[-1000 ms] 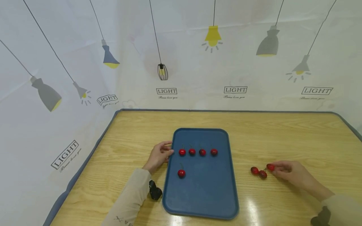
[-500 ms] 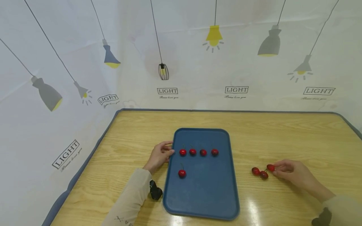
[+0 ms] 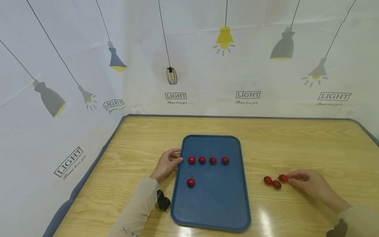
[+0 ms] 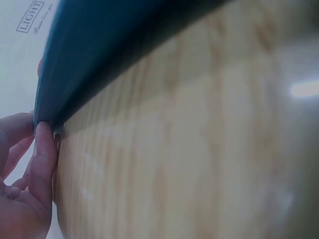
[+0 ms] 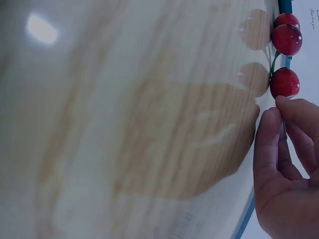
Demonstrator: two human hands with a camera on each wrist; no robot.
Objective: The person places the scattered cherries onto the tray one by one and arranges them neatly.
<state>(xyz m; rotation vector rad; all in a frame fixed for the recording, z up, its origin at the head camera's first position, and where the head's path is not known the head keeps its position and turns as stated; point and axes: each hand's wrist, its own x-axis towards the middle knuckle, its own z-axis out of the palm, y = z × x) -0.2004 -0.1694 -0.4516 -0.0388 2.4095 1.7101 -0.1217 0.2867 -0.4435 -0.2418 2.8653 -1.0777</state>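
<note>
My left hand [image 3: 168, 164] grips the left rim of a blue rectangular tray [image 3: 213, 207], with the tray's edge between thumb and fingers in the left wrist view. Four-in-a-row style, several red cherries [image 3: 213, 160] with stems span the tray's upper part; a single cherry [image 3: 190, 182] sits below the leftmost one. Right of the tray, my right hand [image 3: 309, 184] has thumb and forefinger pinched together at a cherry [image 5: 285, 82]. A bit of green stem shows past those fingers in the right wrist view. Two more cherries [image 3: 272, 182] lie close beside it on the table.
The wooden table [image 3: 142, 135] has a dark blue edging along the back and left. Behind it hangs a white sheet [image 3: 201, 65] printed with lamps. A black wrist device [image 3: 163, 200] sits on the left sleeve, near the tray's left edge.
My right hand and the cherry at its fingertips have shifted very slightly toward the two loose cherries. The left hand and the cherries on the tray stay as they were.
</note>
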